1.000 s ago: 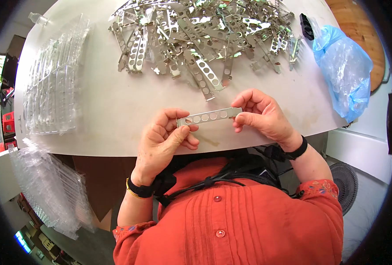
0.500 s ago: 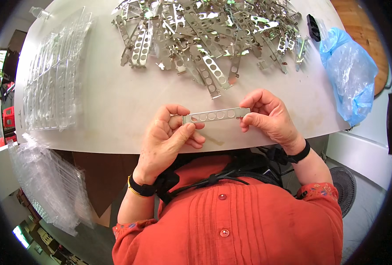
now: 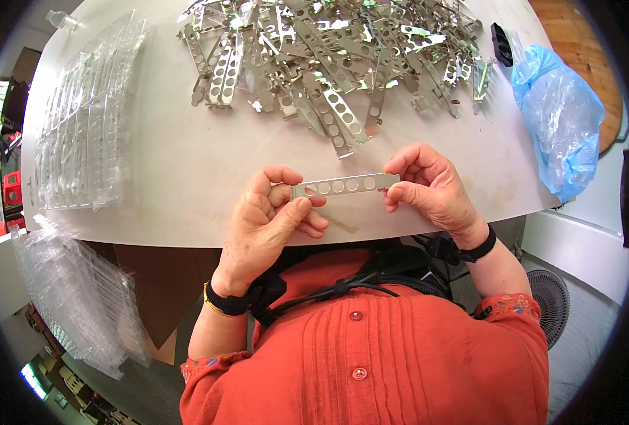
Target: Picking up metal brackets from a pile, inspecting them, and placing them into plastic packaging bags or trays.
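Metal strip (image 3: pixel 346 185): left hand (image 3: pixel 261 212) and right hand (image 3: pixel 435 190) pinch opposite ends between thumb and fingers; pile of strips (image 3: pixel 323 55) beyond the fingertips.

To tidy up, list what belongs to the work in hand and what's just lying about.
Work:
metal strip, in left hand and right hand
pile of similar strips
clear ribbed plastic, possibly

Apparently lying about:
blue plastic bag
black object

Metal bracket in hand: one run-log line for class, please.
metal bracket: over table; left hand: pinches left end; right hand: pinches right end; bracket pile: beyond hands
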### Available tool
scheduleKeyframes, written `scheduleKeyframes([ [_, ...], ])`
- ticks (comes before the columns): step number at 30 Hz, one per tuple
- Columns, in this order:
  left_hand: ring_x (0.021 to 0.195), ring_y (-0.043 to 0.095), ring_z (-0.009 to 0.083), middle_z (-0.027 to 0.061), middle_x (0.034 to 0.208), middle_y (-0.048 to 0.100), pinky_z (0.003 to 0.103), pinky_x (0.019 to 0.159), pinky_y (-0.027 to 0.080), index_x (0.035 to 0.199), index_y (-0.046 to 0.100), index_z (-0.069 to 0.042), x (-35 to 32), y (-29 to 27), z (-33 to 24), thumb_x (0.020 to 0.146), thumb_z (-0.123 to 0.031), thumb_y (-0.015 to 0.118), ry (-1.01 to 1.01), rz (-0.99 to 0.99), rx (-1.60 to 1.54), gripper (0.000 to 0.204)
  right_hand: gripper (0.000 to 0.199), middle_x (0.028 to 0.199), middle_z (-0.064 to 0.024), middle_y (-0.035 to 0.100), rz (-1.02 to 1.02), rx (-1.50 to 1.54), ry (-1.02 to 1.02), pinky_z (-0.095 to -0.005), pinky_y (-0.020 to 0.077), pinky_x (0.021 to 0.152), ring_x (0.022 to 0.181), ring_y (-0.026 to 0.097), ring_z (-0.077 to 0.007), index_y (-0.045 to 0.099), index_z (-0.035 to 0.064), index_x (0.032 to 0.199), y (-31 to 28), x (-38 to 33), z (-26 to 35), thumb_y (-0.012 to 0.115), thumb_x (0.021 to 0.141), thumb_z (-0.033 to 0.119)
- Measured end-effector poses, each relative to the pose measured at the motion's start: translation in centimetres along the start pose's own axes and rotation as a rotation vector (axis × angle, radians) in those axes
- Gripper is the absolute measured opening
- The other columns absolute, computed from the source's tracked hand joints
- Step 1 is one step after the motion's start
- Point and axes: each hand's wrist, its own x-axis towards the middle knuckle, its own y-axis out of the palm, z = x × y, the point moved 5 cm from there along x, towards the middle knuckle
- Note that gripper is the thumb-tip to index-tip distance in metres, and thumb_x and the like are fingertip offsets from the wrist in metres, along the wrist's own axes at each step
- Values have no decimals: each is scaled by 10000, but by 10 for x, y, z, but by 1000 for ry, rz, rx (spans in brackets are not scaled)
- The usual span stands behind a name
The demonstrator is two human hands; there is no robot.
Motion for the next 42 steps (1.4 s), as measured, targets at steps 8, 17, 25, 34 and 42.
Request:
scheduleKeyframes([
  [8,872,709,202,198,1094,664,319,785,619,1304,395,-2,-1,0,0,1029,-34,531,8,9,-5,308,256,926,-51,677,3,-9,-13,-261,574,754,812,672,-115,603,13,1155,1,0,-1,714,926,49],
  [17,798,721,209,174,1005,695,314,724,617,1233,514,17,-2,-1,1,1050,-147,540,-2,13,10,247,138,894,-59,679,-1,50,-55,-272,565,713,776,664,-119,601,30,1051,7,1,-1,685,964,96],
  [25,754,725,213,166,949,698,314,694,613,1264,526,18,-2,1,2,1079,-263,483,1,-25,-29,339,198,769,-28,651,-25,-54,99,-261,533,600,645,621,-100,601,50,934,14,-3,3,603,1027,224],
  [34,700,726,215,150,882,707,314,651,605,1223,554,13,-2,-2,-4,1054,-209,526,-66,-39,-68,281,203,787,-9,636,30,-47,58,-244,519,610,668,602,-81,596,54,963,18,-4,0,584,1034,243],
  [42,668,721,221,155,850,711,312,614,597,1147,576,10,-1,-3,-5,1050,-209,520,-106,16,-125,247,162,892,-34,651,73,-121,24,-245,542,642,737,627,-88,565,40,1113,17,-4,4,605,1020,166],
])
